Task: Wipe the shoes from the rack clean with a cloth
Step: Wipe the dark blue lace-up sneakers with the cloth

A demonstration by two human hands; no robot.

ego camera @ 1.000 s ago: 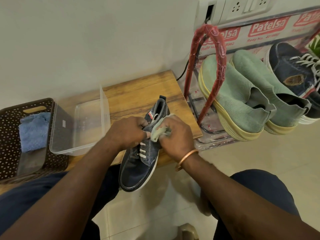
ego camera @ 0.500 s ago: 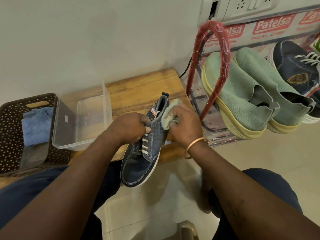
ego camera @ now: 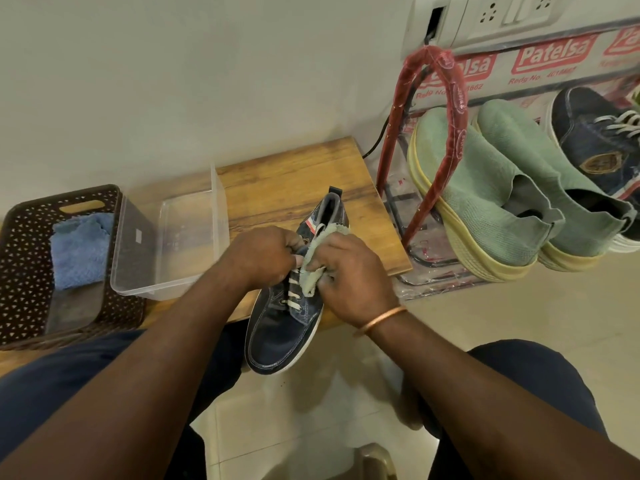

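Presently, containers first: left of the fingers, a dark brown perforated plastic basket (ego camera: 20,258) sits on the desk (ego camera: 287,178) and holds a folded blue cloth (ego camera: 81,247) of nubby weave. Just beside it, between the basket and the fingers, stands a clear rectangular plastic tub (ego camera: 138,282); the wood grain shows through its base. The desk is wood-grain board, warm brown, with a squared corner. Right of the fingers stands the shoe rack (ego camera: 457,109), its looped end frame wrapped in red film, carrying two pale green knit shoes (ego camera: 478,188) with thick yellowish soles and, beyond them, a second navy shoe (ego camera: 595,140) with white laces. Task item: a navy shoe (ego camera: 277,341), denim-like fabric, white sole edge, pale laces, heel away over the desk, toe towards the person and out past the desk's near edge above the tiled floor. Left hand (ego camera: 263,254): fingers curled, gripping the shoe at the top of the lacing. Right hand (ego camera: 353,275), copper-coloured bangle (ego camera: 381,320) at the wrist: fingers curled round a crumpled pale green cloth (ego camera: 311,268), which they press against the shoe's side just beside the laces. The cloth touches the left fingers. Whether the heel rests on the desk cannot be told.
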